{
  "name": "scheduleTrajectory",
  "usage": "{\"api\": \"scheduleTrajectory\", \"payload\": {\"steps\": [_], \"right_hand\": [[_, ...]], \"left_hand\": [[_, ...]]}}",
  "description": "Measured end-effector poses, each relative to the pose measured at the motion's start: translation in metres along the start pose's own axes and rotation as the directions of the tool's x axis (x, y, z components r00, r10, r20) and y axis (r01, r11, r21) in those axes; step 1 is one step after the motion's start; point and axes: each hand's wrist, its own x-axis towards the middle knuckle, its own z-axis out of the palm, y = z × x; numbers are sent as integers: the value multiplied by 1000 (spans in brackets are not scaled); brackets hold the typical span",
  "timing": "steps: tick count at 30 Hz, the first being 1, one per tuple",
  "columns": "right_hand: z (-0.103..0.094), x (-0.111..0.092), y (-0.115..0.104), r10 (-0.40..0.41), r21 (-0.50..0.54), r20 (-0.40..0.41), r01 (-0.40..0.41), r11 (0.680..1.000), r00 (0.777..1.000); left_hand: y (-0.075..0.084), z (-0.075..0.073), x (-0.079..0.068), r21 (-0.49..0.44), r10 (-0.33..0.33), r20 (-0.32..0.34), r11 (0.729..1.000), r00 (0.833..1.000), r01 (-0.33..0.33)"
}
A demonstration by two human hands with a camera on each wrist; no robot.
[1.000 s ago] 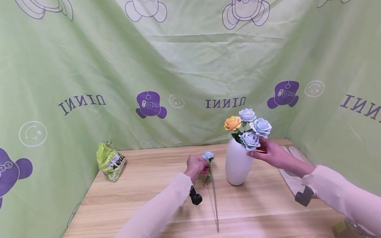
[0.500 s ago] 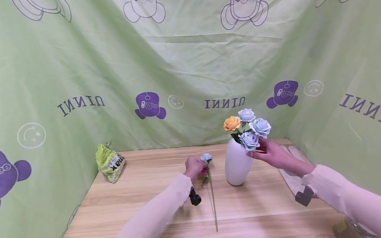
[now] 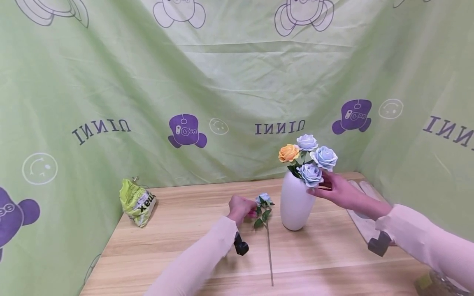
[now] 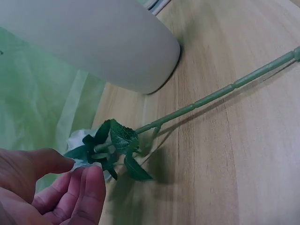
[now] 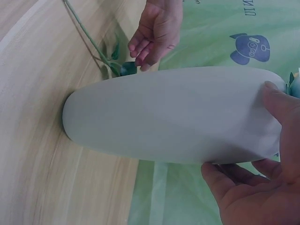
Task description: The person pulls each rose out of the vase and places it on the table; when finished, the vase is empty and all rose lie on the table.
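A single light blue artificial rose (image 3: 263, 200) with green leaves lies on the wooden table, its long stem (image 3: 270, 250) pointing toward the near edge. My left hand (image 3: 241, 207) pinches the bloom's petals between thumb and fingertips, beside the leaves (image 4: 124, 138) in the left wrist view. To the right stands a tall white vase (image 3: 295, 205), upright, holding an orange rose (image 3: 289, 153) and several light blue roses (image 3: 324, 158). My right hand (image 3: 338, 191) holds the vase near its rim, thumb on one side and fingers on the other in the right wrist view.
A crumpled green-and-white bag (image 3: 138, 202) sits at the table's back left. Flat pale pieces (image 3: 364, 224) lie along the right side, partly behind my right arm. Green printed cloth (image 3: 229, 82) hangs around the table (image 3: 177, 230). A box-like item (image 3: 433, 284) is at bottom right.
The loose rose has turned under my left hand: it first shifted slightly left, then back right, and its leaves now spread into view. My right hand and the vase stay in place.
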Motion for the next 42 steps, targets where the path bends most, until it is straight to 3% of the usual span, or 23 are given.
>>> {"api": "scheduleTrajectory", "payload": {"steps": [7, 11, 12, 14, 16, 19, 21, 24, 28, 31, 34, 42], "right_hand": [[-2, -3, -4, 21, 8, 16, -21, 1000, 1000], [-2, -3, -4, 26, 11, 16, -26, 1000, 1000], [-2, -4, -4, 21, 12, 15, -22, 1000, 1000], [-1, -4, -3, 22, 10, 11, -22, 1000, 1000], [-1, -4, -3, 21, 19, 15, -22, 1000, 1000], [0, -4, -2, 27, 19, 12, -28, 999, 1000], [0, -4, -3, 27, 20, 12, -27, 999, 1000], [1, -3, -2, 21, 5, 3, -21, 1000, 1000], [2, -2, -3, 9, 4, 3, -9, 1000, 1000], [1, -2, -2, 16, 19, 8, -17, 1000, 1000], [1, -2, -2, 34, 34, 12, -35, 999, 999], [1, -1, -4, 24, 52, 21, -25, 998, 1000]], "left_hand": [[21, 3, -10, 0, 120, 38, 993, 992, -120], [42, 6, -20, 77, 249, 94, 963, 964, -257], [47, 7, -24, 98, 292, 112, 948, 950, -302], [58, 8, -30, 151, 395, 153, 897, 906, -416], [69, 9, -37, 218, 497, 192, 820, 847, -530], [85, 8, -47, 308, 605, 239, 694, 759, -650], [95, 9, -54, 333, 645, 263, 637, 717, -695], [106, 11, -59, 334, 690, 279, 583, 668, -741], [115, 18, -61, 333, 731, 266, 542, 629, -771], [118, 23, -60, 311, 744, 257, 540, 616, -782], [121, 28, -58, 278, 744, 258, 554, 616, -785], [125, 37, -48, 206, 666, 246, 674, 704, -709]]}}
